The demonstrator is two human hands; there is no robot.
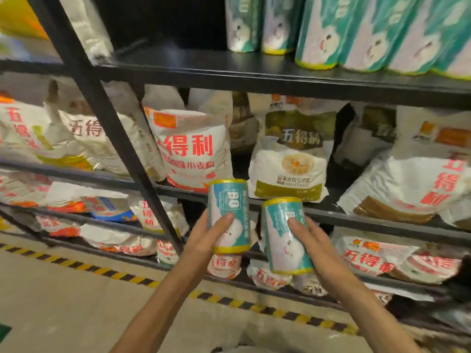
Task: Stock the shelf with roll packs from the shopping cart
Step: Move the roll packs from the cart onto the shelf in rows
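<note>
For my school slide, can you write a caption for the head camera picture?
Left hand and right hand each hold a teal roll pack below the shelf of matching packs.

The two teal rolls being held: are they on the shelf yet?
Not yet. The left hand grips one roll pack, the right hand another, both below the top shelf.

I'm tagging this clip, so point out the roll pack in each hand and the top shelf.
Left roll pack (228, 215): head view, teal label at mid-body.
Right roll pack (285, 235): head view, white and teal front at mid-body.
Top shelf (204, 64): head view, bare black board left of the stocked packs.
</note>
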